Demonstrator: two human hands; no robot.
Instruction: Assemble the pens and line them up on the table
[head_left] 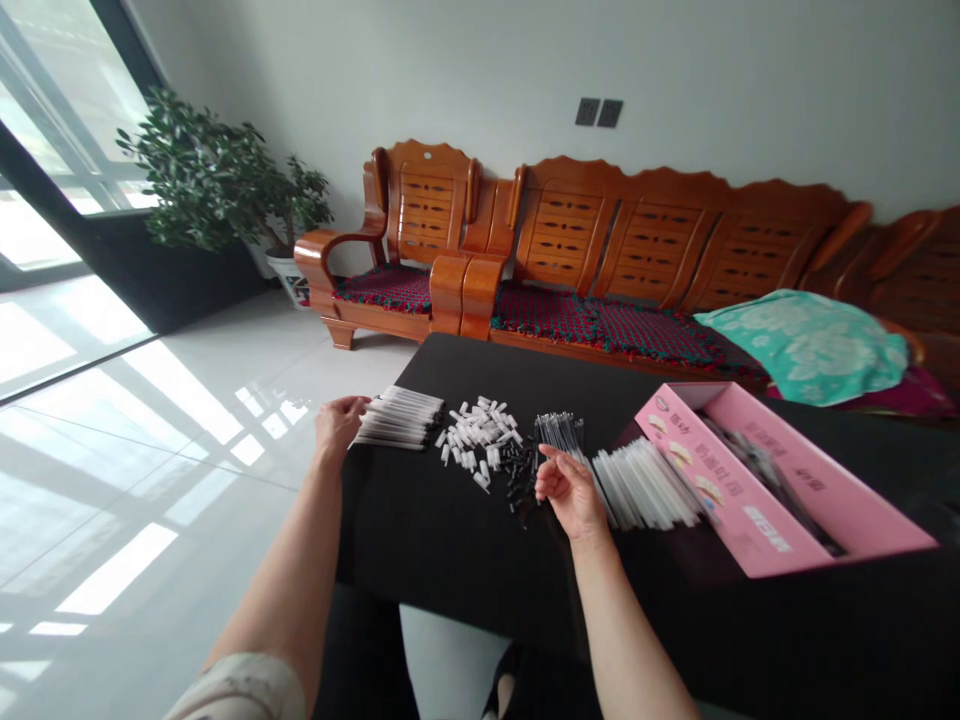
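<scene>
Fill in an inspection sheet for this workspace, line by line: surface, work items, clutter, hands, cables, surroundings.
Surface: black table, slightly reflective.
Work items: row of pale sticks, dark slim rods, translucent tubes, open pink box with contents unclear.
Clutter: white caps and small black pieces in loose, adjoining heaps.
Hands: left hand at the sticks' outer ends; right hand by the rods, fingers curled; grips unclear.
Cables: nothing seen.
Surroundings: wooden seating, turquoise cloth, potted plant, wall sockets.
</scene>
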